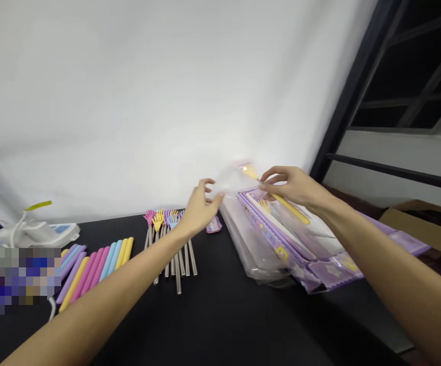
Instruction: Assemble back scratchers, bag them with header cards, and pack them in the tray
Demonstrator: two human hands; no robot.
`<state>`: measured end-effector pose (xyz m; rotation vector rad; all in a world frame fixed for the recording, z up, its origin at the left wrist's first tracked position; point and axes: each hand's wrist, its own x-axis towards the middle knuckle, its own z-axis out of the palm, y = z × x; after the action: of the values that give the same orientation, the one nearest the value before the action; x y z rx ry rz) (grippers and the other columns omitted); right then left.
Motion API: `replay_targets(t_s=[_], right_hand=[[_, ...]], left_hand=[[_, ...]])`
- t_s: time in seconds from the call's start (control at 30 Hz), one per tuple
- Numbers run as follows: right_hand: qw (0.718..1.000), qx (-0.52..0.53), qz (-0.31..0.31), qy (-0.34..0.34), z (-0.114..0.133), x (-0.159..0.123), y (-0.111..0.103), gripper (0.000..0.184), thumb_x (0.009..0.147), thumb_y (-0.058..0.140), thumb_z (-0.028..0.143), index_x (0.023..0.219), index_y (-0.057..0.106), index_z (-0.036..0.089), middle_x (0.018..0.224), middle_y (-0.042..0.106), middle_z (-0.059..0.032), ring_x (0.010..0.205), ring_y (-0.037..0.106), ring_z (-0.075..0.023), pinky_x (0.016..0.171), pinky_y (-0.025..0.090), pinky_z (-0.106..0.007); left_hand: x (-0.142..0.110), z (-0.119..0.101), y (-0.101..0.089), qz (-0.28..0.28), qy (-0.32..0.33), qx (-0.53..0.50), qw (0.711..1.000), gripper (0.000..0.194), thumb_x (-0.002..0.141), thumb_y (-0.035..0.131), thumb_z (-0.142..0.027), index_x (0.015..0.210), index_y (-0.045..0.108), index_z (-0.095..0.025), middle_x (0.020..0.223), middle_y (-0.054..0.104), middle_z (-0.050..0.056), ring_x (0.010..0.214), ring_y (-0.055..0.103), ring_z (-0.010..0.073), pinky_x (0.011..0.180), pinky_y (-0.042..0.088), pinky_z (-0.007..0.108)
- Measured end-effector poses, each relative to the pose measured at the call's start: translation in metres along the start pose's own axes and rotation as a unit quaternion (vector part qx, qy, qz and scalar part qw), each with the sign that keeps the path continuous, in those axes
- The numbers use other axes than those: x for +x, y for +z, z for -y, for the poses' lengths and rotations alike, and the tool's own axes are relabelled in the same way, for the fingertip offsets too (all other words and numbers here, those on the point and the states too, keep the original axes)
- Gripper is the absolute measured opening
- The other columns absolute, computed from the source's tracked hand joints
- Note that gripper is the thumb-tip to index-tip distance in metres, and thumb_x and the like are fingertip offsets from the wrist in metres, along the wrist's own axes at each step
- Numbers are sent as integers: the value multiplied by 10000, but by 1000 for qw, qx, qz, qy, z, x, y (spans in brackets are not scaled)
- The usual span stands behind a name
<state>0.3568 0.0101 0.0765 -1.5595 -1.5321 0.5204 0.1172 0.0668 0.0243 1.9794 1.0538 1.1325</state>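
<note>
My right hand [291, 185] pinches a yellow-handled back scratcher [289, 204] near its metal neck and holds it over a stack of purple printed cards in clear bags [281, 239]. My left hand [201, 206] grips the edge of a clear plastic bag [230, 178] by the scratcher's yellow claw end. The bag is blurred, so I cannot tell how far the scratcher sits inside it.
A bundle of metal scratcher rods with coloured hand-shaped tips [170, 239] lies on the black table [220, 315]. Pastel foam handles [94, 267] lie at the left, beside a white power strip [40, 231]. A cardboard box [418, 226] stands at the right.
</note>
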Motion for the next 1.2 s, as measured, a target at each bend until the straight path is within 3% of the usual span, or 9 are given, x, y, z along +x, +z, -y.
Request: replay_targets(t_s=[0.1, 0.2, 0.3, 0.43, 0.53, 0.6, 0.7, 0.9, 1.2], right_hand=[[994, -68, -46, 66, -39, 0, -17, 170, 744, 750, 273, 860, 653, 193, 788, 746, -45, 599, 700, -189, 626, 504, -290], [981, -179, 1, 78, -71, -6, -18, 137, 726, 712, 222, 856, 683, 188, 711, 732, -35, 626, 690, -204, 613, 481, -291], [957, -286, 43, 35, -83, -9, -18, 196, 722, 708, 246, 910, 728, 198, 832, 757, -69, 774, 699, -254, 680, 482, -330], [933, -355, -13, -52, -59, -12, -22, 144, 790, 663, 315, 832, 753, 211, 986, 755, -99, 996, 666, -330, 878, 457, -423], [956, -274, -67, -75, -17, -19, -11, 157, 807, 656, 344, 853, 740, 219, 926, 750, -89, 983, 666, -318, 852, 469, -402], [983, -167, -48, -60, 11, -24, 8, 141, 809, 645, 280, 919, 703, 214, 899, 749, -72, 854, 684, -253, 739, 484, -334], [995, -77, 50, -35, 37, -28, 52, 193, 805, 556, 145, 976, 620, 208, 857, 741, -47, 724, 668, -181, 615, 438, -264], [969, -222, 105, -6, 27, -20, 125, 171, 771, 551, 153, 935, 581, 191, 818, 692, -74, 676, 596, -185, 552, 321, -265], [964, -238, 116, 29, 11, -17, 133, 176, 795, 541, 182, 970, 552, 196, 730, 658, -44, 606, 584, -168, 555, 322, -263]], left_hand=[[-8, -3, 29, 82, 83, 104, 988, 298, 931, 542, -384, 1191, 540, -240, 1172, 557, 94, 1061, 615, 246, 971, 501, 459], [-18, -10, 49, 121, 120, 212, 962, 252, 949, 484, -337, 1168, 568, -245, 1180, 569, 97, 1128, 570, 291, 985, 475, 493], [-19, -11, 53, 130, 116, 261, 949, 261, 959, 414, -273, 1157, 568, -203, 1162, 599, 120, 1112, 565, 307, 955, 484, 490], [-4, 4, 29, 132, 110, 287, 942, 245, 933, 440, -261, 1086, 605, -164, 1112, 655, 133, 1131, 574, 316, 987, 465, 486], [6, 20, -3, 177, 101, 283, 937, 361, 856, 601, -365, 1142, 609, -145, 1201, 667, 137, 1149, 607, 297, 1014, 475, 437], [7, 28, -21, 231, 82, 278, 929, 586, 777, 694, -474, 1244, 572, -143, 1316, 622, 150, 1210, 588, 314, 1041, 465, 440], [3, 36, -36, 281, 46, 269, 920, 793, 692, 764, -531, 1330, 512, -133, 1359, 590, 170, 1241, 571, 334, 1052, 455, 441], [-4, 47, -33, 254, 84, 249, 931, 604, 741, 760, -432, 1228, 549, -143, 1220, 649, 136, 1102, 631, 290, 954, 499, 397], [-6, 57, -30, 224, 94, 243, 939, 557, 763, 760, -373, 1224, 551, -140, 1181, 669, 124, 1100, 628, 281, 932, 499, 375]])
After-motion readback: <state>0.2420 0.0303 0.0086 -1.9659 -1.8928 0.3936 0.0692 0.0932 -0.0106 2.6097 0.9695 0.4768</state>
